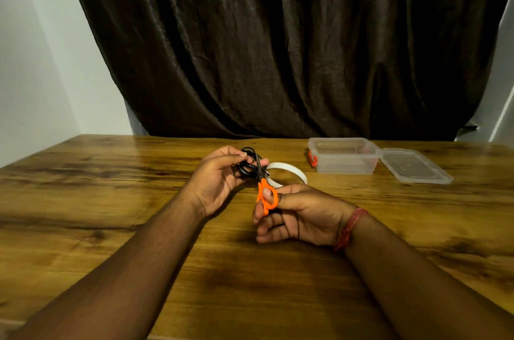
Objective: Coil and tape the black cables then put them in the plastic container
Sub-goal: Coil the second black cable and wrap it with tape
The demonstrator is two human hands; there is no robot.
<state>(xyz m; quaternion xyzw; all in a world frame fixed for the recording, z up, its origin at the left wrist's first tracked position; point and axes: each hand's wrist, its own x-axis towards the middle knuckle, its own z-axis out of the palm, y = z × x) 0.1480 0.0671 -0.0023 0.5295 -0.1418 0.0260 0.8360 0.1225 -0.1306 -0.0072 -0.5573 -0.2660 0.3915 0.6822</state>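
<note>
My left hand (219, 178) grips a small coil of black cable (248, 164) above the middle of the wooden table (111, 200). My right hand (294, 214) holds orange-handled scissors (266, 195), thumb through one loop, with the blades pointing up against the coil. A white roll of tape (289, 170) lies just behind the hands, a strip from it reaching toward the coil. The clear plastic container (345, 156) stands open at the back right.
The container's clear lid (415, 165) lies flat to the right of the container, which has a red clip (312, 159) on its left end. A dark curtain (278, 47) hangs behind the table's far edge. White walls flank it.
</note>
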